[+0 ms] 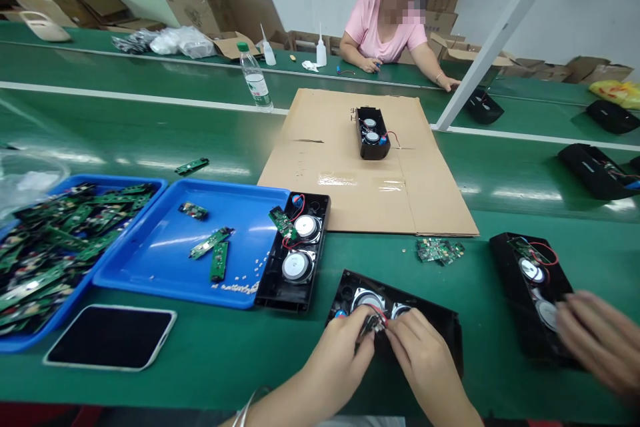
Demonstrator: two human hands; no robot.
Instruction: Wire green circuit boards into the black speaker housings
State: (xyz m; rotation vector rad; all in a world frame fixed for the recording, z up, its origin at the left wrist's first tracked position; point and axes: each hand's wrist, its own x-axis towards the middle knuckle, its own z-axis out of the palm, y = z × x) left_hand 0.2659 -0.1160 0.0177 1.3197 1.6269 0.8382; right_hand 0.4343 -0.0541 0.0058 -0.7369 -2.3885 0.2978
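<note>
Just above a black speaker housing (443, 327), both my hands meet with fingers closed. My left hand (340, 353) pinches a small circuit board (371, 324), mostly covered by the fingers. Beside it, my right hand (423, 353) grips the end of a red wire (383, 315) at the board; the wire's tip is hidden. Two round speakers show in part behind my fingers. To the left, another speaker housing (270, 287) leans on the blue tray's edge, with a green circuit board (283, 221) lying on its upper part and red wires running to its speakers.
A blue tray (165, 290) holds several boards and small white pieces; another tray (30, 340) is heaped with boards. A phone (110, 338) lies in front. Cardboard (350, 207) bears one housing. At right, another person's blurred hand (600, 340) reaches over a housing (525, 307). A person sits opposite.
</note>
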